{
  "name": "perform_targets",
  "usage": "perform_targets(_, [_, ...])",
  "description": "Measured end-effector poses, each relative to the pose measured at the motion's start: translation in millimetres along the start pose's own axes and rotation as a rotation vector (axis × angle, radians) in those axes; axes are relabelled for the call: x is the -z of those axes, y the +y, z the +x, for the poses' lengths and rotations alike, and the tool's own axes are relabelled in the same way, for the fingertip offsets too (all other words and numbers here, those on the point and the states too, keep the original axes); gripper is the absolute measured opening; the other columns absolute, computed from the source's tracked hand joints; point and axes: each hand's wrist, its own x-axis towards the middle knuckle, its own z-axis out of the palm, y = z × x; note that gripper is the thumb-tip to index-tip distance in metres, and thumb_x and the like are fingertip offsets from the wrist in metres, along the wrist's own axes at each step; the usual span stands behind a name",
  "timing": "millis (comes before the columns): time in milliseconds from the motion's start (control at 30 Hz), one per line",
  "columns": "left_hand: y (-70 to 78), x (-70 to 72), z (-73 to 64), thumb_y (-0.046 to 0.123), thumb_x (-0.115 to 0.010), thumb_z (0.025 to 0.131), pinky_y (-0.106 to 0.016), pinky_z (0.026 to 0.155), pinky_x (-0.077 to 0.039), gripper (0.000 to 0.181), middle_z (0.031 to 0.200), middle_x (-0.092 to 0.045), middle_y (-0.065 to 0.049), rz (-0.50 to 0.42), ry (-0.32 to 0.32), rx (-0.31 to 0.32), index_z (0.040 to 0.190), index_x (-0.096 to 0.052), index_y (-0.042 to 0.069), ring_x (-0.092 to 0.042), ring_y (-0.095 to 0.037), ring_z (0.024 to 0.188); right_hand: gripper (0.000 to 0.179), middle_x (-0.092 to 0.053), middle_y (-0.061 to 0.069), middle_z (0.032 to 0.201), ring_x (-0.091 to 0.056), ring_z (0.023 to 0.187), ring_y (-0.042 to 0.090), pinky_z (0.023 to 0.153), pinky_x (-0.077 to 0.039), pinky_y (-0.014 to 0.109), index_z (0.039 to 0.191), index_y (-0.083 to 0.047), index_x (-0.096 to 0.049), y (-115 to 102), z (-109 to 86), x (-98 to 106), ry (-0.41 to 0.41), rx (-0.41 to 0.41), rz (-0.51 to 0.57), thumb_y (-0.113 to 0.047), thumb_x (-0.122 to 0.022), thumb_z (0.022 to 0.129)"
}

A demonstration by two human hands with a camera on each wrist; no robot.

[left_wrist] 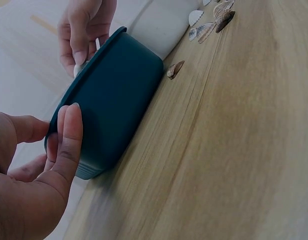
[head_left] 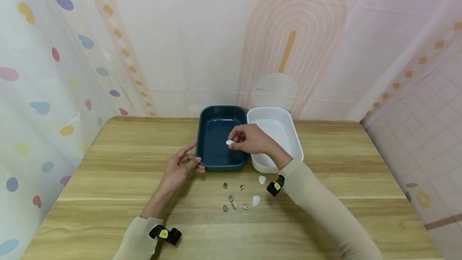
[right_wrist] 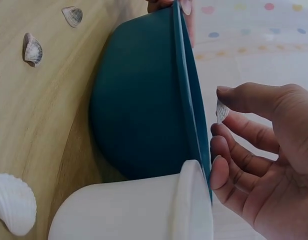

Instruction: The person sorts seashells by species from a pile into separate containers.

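A white shell [head_left: 229, 142] is held pinched by the right hand [head_left: 252, 139] above the blue tray [head_left: 212, 141], whose near left corner is gripped by the left hand [head_left: 179, 168] (other shells [head_left: 230, 198] are noted nearer, on the table [head_left: 325, 196]).

The head view was bright, both wrist views dimmer and greyer; soft shadows lay on the table [head_left: 361, 171] near the sleeves [head_left: 317, 200].

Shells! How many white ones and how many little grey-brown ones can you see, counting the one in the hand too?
White shells: 3 (2 on the table, 1 in the right hand)
Small grey-brown shells: 6 (all on the table)
Total: 9 shells in sight
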Motion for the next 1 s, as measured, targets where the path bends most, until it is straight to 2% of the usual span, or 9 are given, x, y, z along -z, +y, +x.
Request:
perform_targets(167, [-0.9,-1.3,0.3,0.0,-0.055,0.104,-0.03,0.082,-0.066,0.059,0.096,-0.065,-0.008,-0.002,-0.003,-0.004,0.159,-0.035,0.008,-0.075,-0.014,0.079,0.034,-0.07,0.007,0.109,-0.063,0.09,0.016,0.084,-0.057,0.029,0.122,-0.008,-0.069,0,-0.2,1,-0.023,-0.043,-0.007,-0.027,-0.077,0.094])
perform_targets(367, [-0.9,-3.0,0.4,-0.002,-0.056,0.103,-0.03,0.081,-0.066,0.06,0.098,-0.064,-0.014,-0.021,0.002,0.005,0.158,-0.036,0.008,-0.075,-0.015,0.077,0.038,-0.067,0.015,0.125,-0.066,0.1,0.02,0.09,-0.059,0.036,0.127,-0.01,-0.065,0,-10.8,4,-0.007,-0.022,-0.001,-0.028,-0.076,0.094])
perform_targets(500, [-1.5,-3.3,0.9,-0.002,-0.056,0.103,-0.03,0.08,-0.066,0.059,0.097,-0.065,-0.012,-0.027,0.004,0.002,0.157,-0.037,0.008,-0.075,-0.015,0.077,0.04,-0.067,0.013,0.129,-0.067,0.105,0.022,0.088,-0.059,0.036,0.128,-0.012,-0.065,-1,-21.6,7,0.016,0.005,0.007,-0.028,-0.077,0.094])
perform_targets(667, [-1.9,-2.8,0.7,-0.002,-0.056,0.103,-0.03,0.08,-0.066,0.059,0.097,-0.065,-0.012,-0.029,0.009,0.002,0.157,-0.038,0.008,-0.075,-0.015,0.077,0.044,-0.067,0.007,0.131,-0.068,0.109,0.026,0.08,-0.058,0.03,0.131,-0.012,-0.063,-1,-36.0,7,0.045,0.044,0.032,-0.028,-0.078,0.093])
perform_targets(867, [-2.3,-3.2,0.0,-0.003,-0.055,0.103,-0.03,0.08,-0.066,0.059,0.099,-0.064,-0.014,-0.023,0.01,0.001,0.158,-0.038,0.008,-0.075,-0.015,0.077,0.046,-0.066,0.006,0.133,-0.068,0.111,0.03,0.077,-0.059,0.028,0.133,-0.012,-0.063,-1,-54.6,7,0.071,0.042,0.06,-0.027,-0.078,0.092])
perform_targets(1000, [-2.5,-3.5,0.1,-0.003,-0.055,0.103,-0.03,0.08,-0.066,0.059,0.099,-0.064,-0.014,-0.029,0.005,-0.003,0.158,-0.036,0.007,-0.074,-0.014,0.077,0.047,-0.067,0.006,0.133,-0.068,0.109,0.028,0.079,-0.06,0.029,0.133,-0.013,-0.063,0,-66.4,7,0.094,0.034,0.072,-0.026,-0.079,0.091])
